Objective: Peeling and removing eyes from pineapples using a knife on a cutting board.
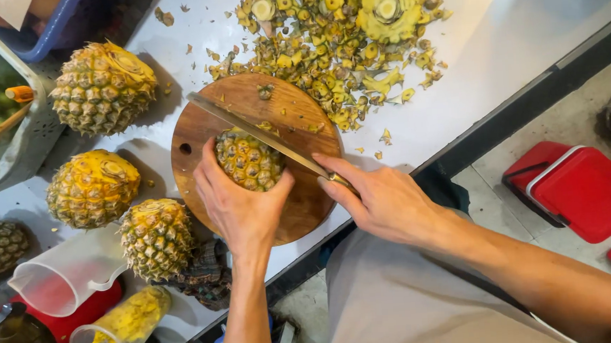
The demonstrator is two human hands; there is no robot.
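Note:
A pineapple (248, 157) with its crown off stands on a round wooden cutting board (300, 207). My left hand (240, 207) grips the pineapple from the near side. In my right hand (381, 198) is the handle of a long knife (246, 126). Its blade lies across the far top edge of the fruit, pointing up and to the left.
Three more trimmed pineapples (102, 85) (93, 188) (157, 237) lie left of the board on the white counter (496, 47). A heap of peel scraps (332, 35) sits beyond the board. A clear jug (64, 274) and a cup of pineapple pieces (121, 331) stand near left. Red stools (582, 190) are on the floor, right.

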